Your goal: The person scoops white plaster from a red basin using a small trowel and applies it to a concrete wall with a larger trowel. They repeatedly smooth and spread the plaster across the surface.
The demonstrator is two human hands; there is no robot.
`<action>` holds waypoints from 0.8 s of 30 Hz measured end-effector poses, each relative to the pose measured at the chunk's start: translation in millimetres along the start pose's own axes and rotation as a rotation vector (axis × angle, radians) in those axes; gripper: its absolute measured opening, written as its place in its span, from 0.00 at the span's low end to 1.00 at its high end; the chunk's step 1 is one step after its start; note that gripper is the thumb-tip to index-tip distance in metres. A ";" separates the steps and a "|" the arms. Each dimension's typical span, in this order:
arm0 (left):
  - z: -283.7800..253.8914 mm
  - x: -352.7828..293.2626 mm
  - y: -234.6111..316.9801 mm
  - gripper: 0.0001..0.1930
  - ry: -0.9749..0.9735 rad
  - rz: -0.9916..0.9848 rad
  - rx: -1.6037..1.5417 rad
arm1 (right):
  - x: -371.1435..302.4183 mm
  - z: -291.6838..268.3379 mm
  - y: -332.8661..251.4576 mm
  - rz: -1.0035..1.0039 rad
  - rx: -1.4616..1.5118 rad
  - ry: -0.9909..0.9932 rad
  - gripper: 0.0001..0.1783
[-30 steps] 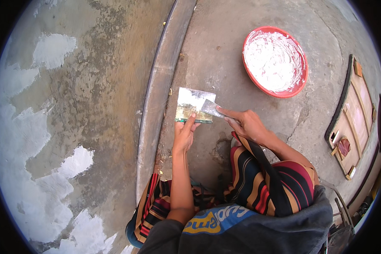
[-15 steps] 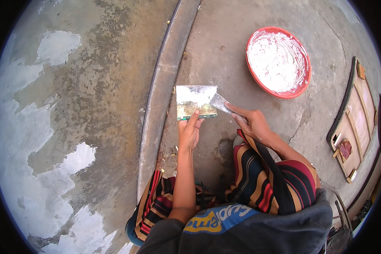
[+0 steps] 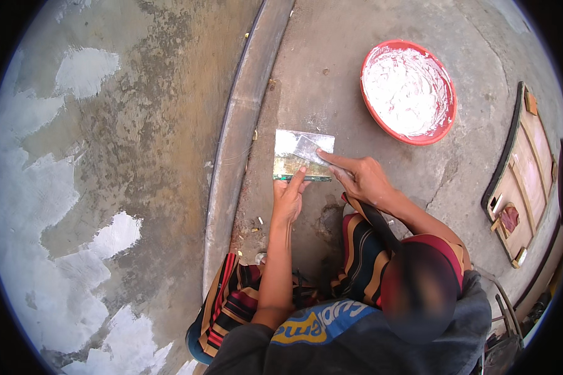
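My left hand (image 3: 288,201) grips the lower edge of a square metal plate (image 3: 285,157), thumb on top and fingers beneath. The plate is shiny and smeared, with a green strip along its near edge. In my right hand (image 3: 368,180) is a narrow, flat metal putty knife (image 3: 306,148), its blade smudged with white. The blade lies across the right part of the plate and seems to touch it. A red basin (image 3: 365,103) with thick white paste (image 3: 406,90) spread inside stands on the floor beyond my right hand.
At the left is a grey-brown wall (image 3: 162,125) with white patches (image 3: 89,70). A raised ledge (image 3: 233,140) runs between it and the concrete floor (image 3: 331,37). A framed wooden panel (image 3: 532,169) lies at the far right. My knees are under striped cloth (image 3: 372,250).
My left hand has shifted the plate slightly right and nearer. The putty knife has moved left, from the plate's right edge to across its face.
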State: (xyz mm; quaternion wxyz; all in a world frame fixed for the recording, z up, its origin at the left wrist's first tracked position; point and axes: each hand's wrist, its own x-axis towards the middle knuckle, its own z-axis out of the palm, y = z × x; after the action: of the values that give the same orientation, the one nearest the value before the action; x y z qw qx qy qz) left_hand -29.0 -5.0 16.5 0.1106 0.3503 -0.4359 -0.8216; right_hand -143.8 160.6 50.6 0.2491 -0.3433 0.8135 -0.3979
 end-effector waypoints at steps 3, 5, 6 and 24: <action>-16.8 6.4 7.8 0.12 -0.079 0.007 0.061 | -9.1 12.9 27.2 -0.008 0.076 0.035 0.24; -9.9 4.7 4.3 0.12 -0.086 0.028 0.027 | -7.5 9.2 16.2 0.029 0.086 0.025 0.24; -4.6 0.4 2.2 0.11 -0.025 0.022 -0.002 | -5.9 6.5 9.0 0.048 0.091 0.020 0.25; -6.9 -1.0 -7.5 0.16 -0.127 -0.099 0.129 | -10.9 -2.6 -4.5 0.031 0.098 0.006 0.25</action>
State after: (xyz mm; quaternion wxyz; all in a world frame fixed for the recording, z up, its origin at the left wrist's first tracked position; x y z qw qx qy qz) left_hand -22.7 -4.5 8.4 0.0191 0.3250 -0.4760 -0.8170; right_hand -136.9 168.1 57.2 0.2694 -0.3169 0.7990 -0.4343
